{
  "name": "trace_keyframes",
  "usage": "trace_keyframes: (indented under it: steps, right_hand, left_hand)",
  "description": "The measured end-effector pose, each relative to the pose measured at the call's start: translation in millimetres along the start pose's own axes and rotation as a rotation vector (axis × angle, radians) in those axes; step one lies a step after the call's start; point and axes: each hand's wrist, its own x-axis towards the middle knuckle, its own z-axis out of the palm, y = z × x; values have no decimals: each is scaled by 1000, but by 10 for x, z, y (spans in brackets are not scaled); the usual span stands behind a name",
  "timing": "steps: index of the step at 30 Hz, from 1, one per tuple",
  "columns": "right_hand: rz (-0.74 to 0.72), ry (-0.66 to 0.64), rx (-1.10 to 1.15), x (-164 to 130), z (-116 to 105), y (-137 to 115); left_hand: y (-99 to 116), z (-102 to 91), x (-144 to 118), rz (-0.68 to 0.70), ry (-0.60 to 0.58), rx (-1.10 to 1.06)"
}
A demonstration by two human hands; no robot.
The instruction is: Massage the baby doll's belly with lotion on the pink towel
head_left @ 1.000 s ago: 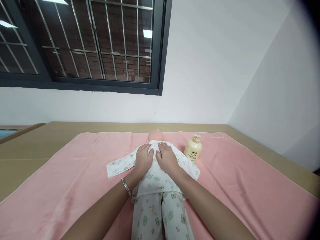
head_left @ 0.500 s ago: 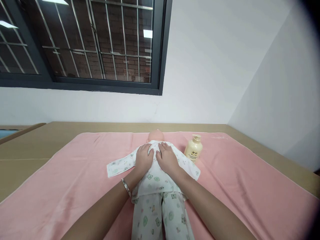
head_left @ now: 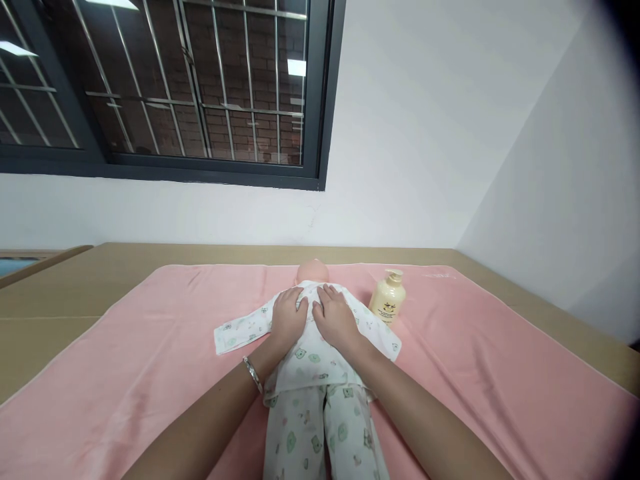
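Both flat hands (head_left: pixel 313 319) press the doll's (head_left: pixel 313 271) soft printed cotton top (head_left: pixel 310 353).

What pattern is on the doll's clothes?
The doll's clothes are white with small green animal prints, seen best in the head view.

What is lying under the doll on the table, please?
A pink towel lies under the doll, spread over the tan table. Both hands, left and right, rest flat on its chest. The towel beneath the doll is covered.
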Motion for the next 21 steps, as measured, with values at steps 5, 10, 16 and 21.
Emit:
trace_keyframes:
  steps: [5,10,16,21]
  right_hand:
    - [-6,7,4,-3,17,11]
    - [-2,7,5,-4,19,7]
    - [-2,11,-2,5,22,12]
    - [-3,1,-18,10,9,12]
  left_hand:
    - [0,-1,0,-2,-4,1]
    - [-10,6,3,-5,-8,4]
    - [-22,15,3,4,2,9]
    - [-13,18,4,14,-2,26]
